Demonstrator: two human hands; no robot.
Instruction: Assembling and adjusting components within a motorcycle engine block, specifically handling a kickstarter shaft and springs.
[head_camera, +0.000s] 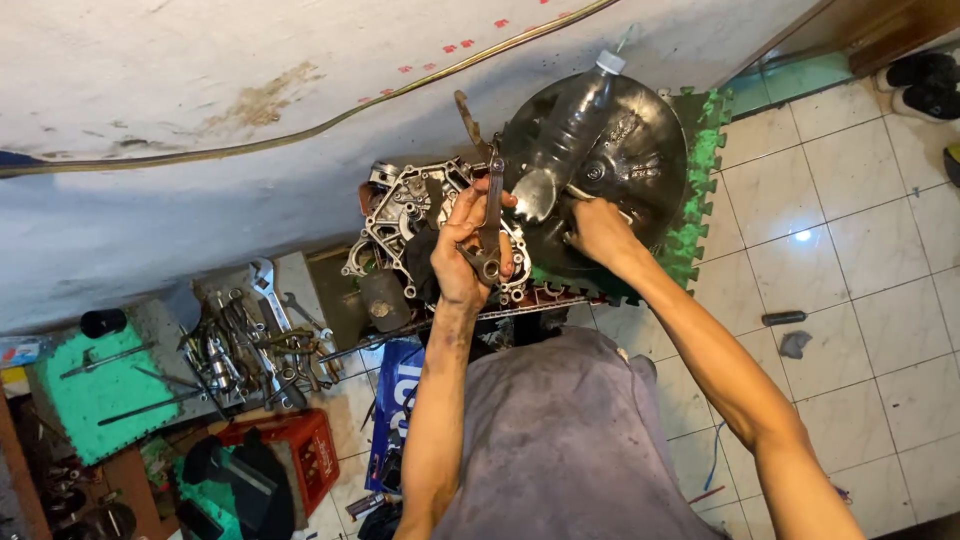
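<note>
Connecting rod of dark oily steel (490, 215), held upright just above centre frame, sits in the left hand (462, 245), whose fingers wrap tight around its lower end. The right hand (597, 232) reaches into the round black metal basin (640, 165) at upper centre-right, closed on something small and pale; what it is I cannot tell. A clear plastic bottle (570, 130) lies tilted across the basin. Behind the rod rests the grey aluminium engine casing (400, 215), and loose wrenches (255, 345) pile up at lower left. Good handling here, I judge, means keeping that grip low and firm on slippery metal, holding the rod over the basin so drips land inside, and working slowly.
</note>
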